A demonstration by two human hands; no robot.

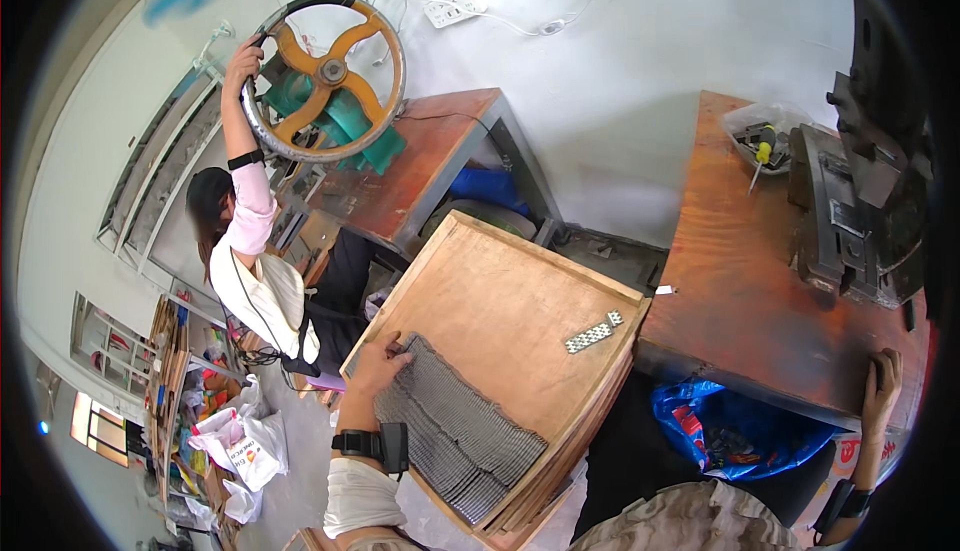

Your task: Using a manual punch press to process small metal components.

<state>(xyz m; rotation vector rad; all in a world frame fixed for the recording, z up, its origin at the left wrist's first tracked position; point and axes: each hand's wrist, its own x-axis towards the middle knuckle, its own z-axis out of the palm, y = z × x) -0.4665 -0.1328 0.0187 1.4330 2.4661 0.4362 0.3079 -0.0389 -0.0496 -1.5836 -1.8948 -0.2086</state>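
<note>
Left hand (378, 363) lies flat, fingers spread, on the near left corner of a stack of wooden trays (500, 296), its fingertips touching the upper edge of a layer of small grey metal pieces (450, 429) packed in rows across the tray's lower left part. Right hand (882, 383) is curled over the near edge of the reddish-brown tabletop (745, 291) at the right, fingers hooked on top and clamped on that edge, holding nothing else.

Largest thing on that tabletop is a dark metal press machine (860, 201) at its far right side. Farther back, a second tabletop (420, 166) carries a green hand press with a big orange-spoked wheel (325, 76); another person (255, 271), seated at the left, grips the wheel's rim with a raised hand. Below the right tabletop, a blue plastic bag (740, 426) sits near the person's knee. A clear bag of tools (765, 136) rests at the tabletop's far edge, beside the machine. Smallest, a short perforated metal strip (592, 332) lies alone on the top tray's right side, well apart from the grey pieces.
</note>
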